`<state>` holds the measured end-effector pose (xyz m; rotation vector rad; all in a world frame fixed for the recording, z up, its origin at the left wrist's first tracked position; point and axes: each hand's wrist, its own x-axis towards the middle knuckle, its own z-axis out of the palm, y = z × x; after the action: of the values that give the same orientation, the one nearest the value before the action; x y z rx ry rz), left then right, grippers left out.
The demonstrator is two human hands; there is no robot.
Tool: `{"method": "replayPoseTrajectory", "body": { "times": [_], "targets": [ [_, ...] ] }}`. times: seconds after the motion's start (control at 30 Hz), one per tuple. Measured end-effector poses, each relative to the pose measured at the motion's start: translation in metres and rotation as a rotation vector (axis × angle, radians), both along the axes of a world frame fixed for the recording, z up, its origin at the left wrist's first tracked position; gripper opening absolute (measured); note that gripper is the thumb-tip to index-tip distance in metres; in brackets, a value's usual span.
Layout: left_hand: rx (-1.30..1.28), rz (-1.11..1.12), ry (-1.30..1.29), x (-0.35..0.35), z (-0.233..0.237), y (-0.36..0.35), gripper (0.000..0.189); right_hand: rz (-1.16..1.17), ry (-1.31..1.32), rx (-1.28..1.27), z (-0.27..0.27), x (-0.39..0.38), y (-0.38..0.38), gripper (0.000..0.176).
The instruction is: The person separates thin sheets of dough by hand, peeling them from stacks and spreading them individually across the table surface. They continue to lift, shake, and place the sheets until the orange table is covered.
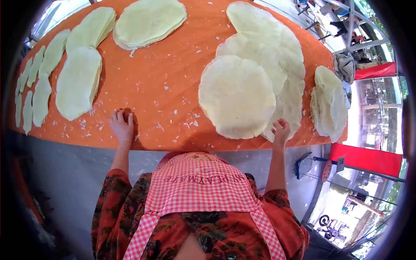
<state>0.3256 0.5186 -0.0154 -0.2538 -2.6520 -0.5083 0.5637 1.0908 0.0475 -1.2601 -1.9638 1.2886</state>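
Right hand (pixel 281 130) pinches the wafer stack (pixel 237 96) at its rim, judged light and brittle; left hand (pixel 122 125) rests loosely spread on the worktop (pixel 160 86).

an open-air food workshop: orange table (pixel 164 86) of round flatbread stacks (pixel 237 97), metal frames (pixel 350 26) and daylight beyond

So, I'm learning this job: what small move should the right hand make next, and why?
Probably pinch and lift the edge at its fingers: the right hand touches the near rim of the overlapping round sheets, while the left hand rests apart on the orange cloth.
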Motion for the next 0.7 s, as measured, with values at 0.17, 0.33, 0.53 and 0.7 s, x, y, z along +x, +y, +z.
{"method": "replayPoseTrajectory", "body": {
  "times": [0.17,0.33,0.53,0.7],
  "targets": [
    [-0.081,0.025,-0.066,0.003,0.010,0.009,0.034,0.355,0.090,-0.270,-0.010,-0.067,-0.105,0.013],
    [-0.011,0.039,-0.111,0.003,0.012,0.004,0.037,0.644,0.105,-0.834,0.009,-0.198,-0.232,0.018],
    [0.161,-0.001,-0.126,0.001,0.019,-0.004,0.037,0.585,0.445,-0.870,-0.066,-0.397,-0.288,0.024],
    [0.433,-0.196,-0.296,-0.012,0.014,-0.044,0.029,0.199,0.322,-0.735,-0.068,-0.541,-0.285,0.024]
  ]
}}
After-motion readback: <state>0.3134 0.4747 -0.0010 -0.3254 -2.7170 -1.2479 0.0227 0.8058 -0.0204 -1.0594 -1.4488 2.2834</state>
